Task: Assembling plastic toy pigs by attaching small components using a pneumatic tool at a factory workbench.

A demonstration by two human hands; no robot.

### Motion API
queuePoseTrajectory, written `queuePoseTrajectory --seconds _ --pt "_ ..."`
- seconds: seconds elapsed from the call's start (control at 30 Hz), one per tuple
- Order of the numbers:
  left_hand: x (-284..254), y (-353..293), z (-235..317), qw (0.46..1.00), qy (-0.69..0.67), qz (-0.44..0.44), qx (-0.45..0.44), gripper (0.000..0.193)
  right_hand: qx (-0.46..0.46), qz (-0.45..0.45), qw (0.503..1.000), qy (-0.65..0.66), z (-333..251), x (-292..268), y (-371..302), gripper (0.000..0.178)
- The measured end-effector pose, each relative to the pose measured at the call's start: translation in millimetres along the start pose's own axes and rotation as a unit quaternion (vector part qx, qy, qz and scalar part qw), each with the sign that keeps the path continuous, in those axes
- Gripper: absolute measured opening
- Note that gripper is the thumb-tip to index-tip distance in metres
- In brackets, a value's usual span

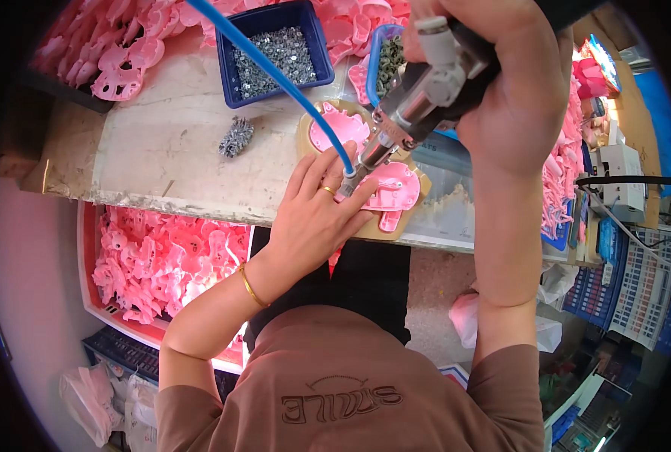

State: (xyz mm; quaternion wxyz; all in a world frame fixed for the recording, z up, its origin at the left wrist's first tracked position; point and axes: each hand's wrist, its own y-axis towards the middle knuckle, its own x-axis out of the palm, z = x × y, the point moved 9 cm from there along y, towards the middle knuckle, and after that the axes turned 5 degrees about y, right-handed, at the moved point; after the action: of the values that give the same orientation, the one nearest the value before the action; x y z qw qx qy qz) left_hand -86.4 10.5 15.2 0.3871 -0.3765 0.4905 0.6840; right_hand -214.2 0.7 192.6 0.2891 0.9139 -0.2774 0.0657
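Note:
My right hand grips a powered screwdriver with a metal barrel, which slants down to the left. Its tip meets a pink plastic shell seated in a tan fixture. A blue hose runs down to the tool's nose. My left hand lies over the shell, fingers stretched and apart on either side of the tip. A second pink shell piece sits at the fixture's far side. My fingers hide the exact contact point.
Beyond the fixture stand a dark blue bin of small screws and a light blue tub. A spiky grey clump lies on the worktable. Pink parts fill a crate at left; more are heaped behind and at right.

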Motion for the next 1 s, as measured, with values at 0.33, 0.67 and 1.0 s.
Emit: queuePoseTrajectory --seconds 0.33,0.67,1.0 --pt "4 -4 -2 1.000 -0.014 -0.016 -0.005 0.041 -0.060 0.027 0.998 -0.013 14 -1 -27 0.047" --pt "-9 -4 -1 0.998 -0.037 0.016 0.042 0.026 -0.126 -0.126 0.984 0.008 -39 -7 59 0.036" --pt "-161 -59 -70 0.936 -0.286 -0.170 -0.118 0.014 -0.005 0.004 0.849 -0.528 -28 -254 63 0.037"
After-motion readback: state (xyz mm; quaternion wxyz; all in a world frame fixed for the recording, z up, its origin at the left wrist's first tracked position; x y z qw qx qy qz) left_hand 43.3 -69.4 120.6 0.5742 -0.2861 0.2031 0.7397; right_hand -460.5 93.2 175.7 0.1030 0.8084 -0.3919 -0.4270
